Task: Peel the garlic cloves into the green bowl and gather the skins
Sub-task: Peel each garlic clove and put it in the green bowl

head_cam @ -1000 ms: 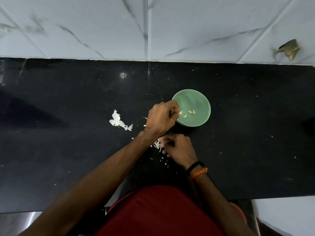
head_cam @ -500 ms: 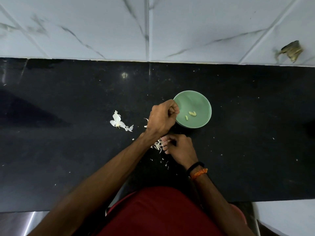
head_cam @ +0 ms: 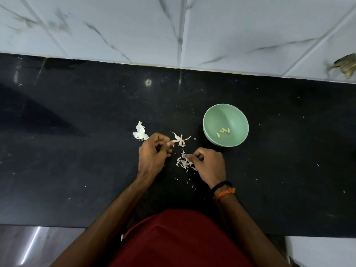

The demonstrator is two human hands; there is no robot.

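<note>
You stand at a black stone counter [head_cam: 77,170] that runs left to right, backed by a wall of white veined tiles [head_cam: 134,29]. Take the green bowl [head_cam: 212,116] as your landmark.

Nearest you, your red shirt [head_cam: 179,239] fills the bottom of the view, and both bare forearms reach out over the counter's near edge. On your right wrist sit a black band [head_cam: 221,185] and an orange thread [head_cam: 224,193].

Your right hand [head_cam: 210,164] lies on the counter just in front of the bowl and a little left of it. Its fingers are curled, with the tips at the skin pile [head_cam: 184,162]; whether they actually pinch a skin I cannot tell. Loose flakes [head_cam: 190,183] lie scattered nearer you than the pile.

Your left hand [head_cam: 153,154] is farther left of the bowl, its thumb and fingers pinching the end of a papery skin piece [head_cam: 180,140] that spreads toward the bowl without touching it.

Just beyond your left hand, well left of the bowl, lies a white husk [head_cam: 140,131].

The bowl stands upright on the counter with four peeled cloves [head_cam: 223,132] in its bottom.

Far right of the bowl, a brownish object [head_cam: 345,65] is fixed on the tiles; it is too blurred to identify.
</note>
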